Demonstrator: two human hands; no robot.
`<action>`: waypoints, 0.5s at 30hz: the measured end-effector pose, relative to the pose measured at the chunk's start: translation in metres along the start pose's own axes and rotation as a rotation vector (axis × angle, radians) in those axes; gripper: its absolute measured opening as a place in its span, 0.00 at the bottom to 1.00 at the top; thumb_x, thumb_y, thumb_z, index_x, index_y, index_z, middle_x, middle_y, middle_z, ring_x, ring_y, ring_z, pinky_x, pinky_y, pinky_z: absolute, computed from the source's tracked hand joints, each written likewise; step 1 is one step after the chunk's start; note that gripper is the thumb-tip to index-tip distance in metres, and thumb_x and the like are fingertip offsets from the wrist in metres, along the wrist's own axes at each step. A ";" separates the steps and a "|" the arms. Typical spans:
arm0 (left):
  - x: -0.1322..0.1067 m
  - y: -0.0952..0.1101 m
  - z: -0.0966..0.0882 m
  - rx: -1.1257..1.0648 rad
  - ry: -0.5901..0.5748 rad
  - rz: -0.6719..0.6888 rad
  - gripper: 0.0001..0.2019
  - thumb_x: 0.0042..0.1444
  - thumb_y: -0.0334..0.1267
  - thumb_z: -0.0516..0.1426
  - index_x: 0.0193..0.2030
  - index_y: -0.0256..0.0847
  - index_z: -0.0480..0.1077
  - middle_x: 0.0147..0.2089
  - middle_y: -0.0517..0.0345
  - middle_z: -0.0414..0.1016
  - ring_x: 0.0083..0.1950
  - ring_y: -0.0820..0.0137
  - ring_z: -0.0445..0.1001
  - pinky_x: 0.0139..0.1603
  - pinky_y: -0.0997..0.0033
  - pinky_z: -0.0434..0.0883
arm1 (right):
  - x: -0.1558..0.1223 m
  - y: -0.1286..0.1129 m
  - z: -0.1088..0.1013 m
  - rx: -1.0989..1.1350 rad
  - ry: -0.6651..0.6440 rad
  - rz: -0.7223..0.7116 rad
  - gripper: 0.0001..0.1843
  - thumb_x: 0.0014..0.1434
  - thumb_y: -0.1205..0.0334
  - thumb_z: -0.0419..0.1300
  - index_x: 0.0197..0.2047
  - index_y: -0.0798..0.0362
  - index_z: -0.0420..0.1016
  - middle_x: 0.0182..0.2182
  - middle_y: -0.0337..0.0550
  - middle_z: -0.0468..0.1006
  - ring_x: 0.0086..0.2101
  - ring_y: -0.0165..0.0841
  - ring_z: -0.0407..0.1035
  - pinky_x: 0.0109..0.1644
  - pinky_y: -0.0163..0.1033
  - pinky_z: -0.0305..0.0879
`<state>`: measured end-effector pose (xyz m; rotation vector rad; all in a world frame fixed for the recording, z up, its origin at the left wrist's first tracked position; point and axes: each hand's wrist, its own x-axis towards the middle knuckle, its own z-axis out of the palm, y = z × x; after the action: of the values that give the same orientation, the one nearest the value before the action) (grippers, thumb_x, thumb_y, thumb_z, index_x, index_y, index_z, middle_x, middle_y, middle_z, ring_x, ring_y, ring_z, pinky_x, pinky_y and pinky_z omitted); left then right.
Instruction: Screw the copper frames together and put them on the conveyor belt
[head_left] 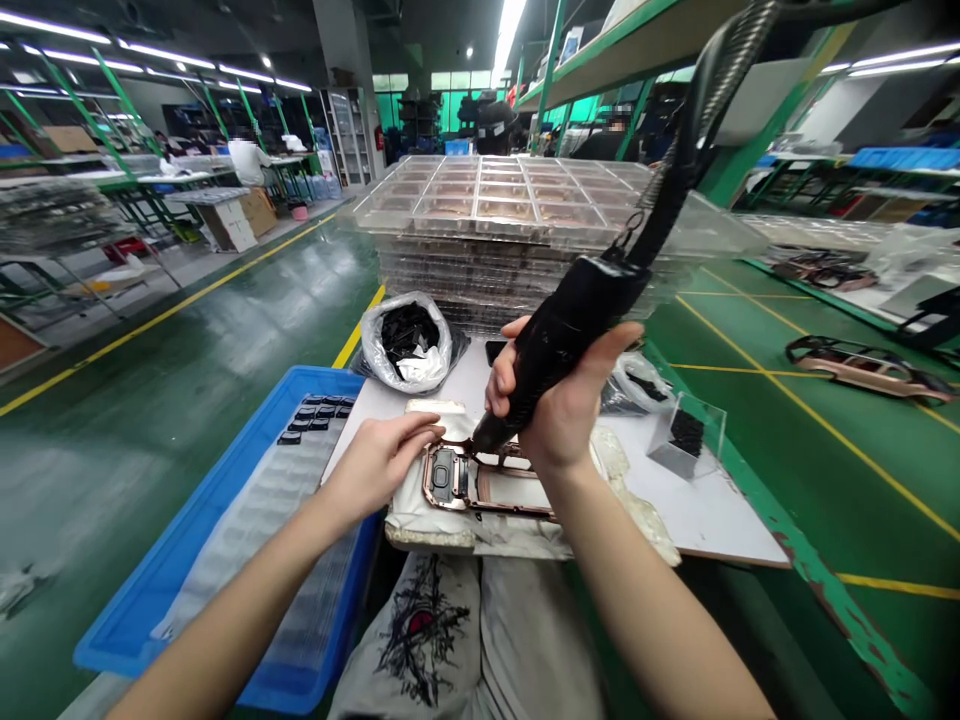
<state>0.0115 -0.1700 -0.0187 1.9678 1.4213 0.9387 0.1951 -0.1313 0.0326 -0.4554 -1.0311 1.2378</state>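
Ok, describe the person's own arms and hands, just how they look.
The left hand and right hand are bare: no gloves, rings or watch visible. Both forearms are uncovered to the picture's edge, so no sleeve shows.

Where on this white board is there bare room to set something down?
Bare board lies right of the right hand, in front of the clear box; a smaller strip sits in front of the bag of black parts. The middle is crowded: left hand, phone frame, electric screwdriver.
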 end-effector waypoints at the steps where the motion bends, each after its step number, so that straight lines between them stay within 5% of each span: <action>1: 0.001 -0.002 -0.001 0.056 -0.010 0.031 0.13 0.66 0.39 0.56 0.50 0.40 0.78 0.46 0.55 0.85 0.46 0.64 0.83 0.47 0.70 0.76 | 0.002 0.005 -0.001 -0.016 0.001 0.002 0.41 0.53 0.18 0.48 0.36 0.51 0.74 0.16 0.35 0.66 0.13 0.29 0.61 0.17 0.34 0.58; 8: 0.003 -0.004 0.002 0.118 0.020 0.217 0.09 0.65 0.35 0.57 0.44 0.39 0.80 0.42 0.55 0.85 0.41 0.68 0.83 0.41 0.74 0.73 | 0.002 0.021 -0.005 -0.036 -0.023 0.024 0.41 0.54 0.19 0.47 0.37 0.50 0.74 0.16 0.35 0.67 0.14 0.29 0.61 0.17 0.34 0.58; 15: 0.000 -0.004 0.020 0.145 -0.197 0.315 0.07 0.63 0.33 0.59 0.39 0.38 0.80 0.40 0.54 0.83 0.45 0.65 0.78 0.48 0.67 0.73 | 0.001 0.029 -0.007 -0.045 -0.017 0.028 0.41 0.53 0.18 0.48 0.37 0.51 0.73 0.16 0.34 0.67 0.13 0.29 0.61 0.15 0.33 0.57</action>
<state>0.0244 -0.1690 -0.0341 2.3681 1.1176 0.7619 0.1853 -0.1195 0.0067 -0.4970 -1.0718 1.2470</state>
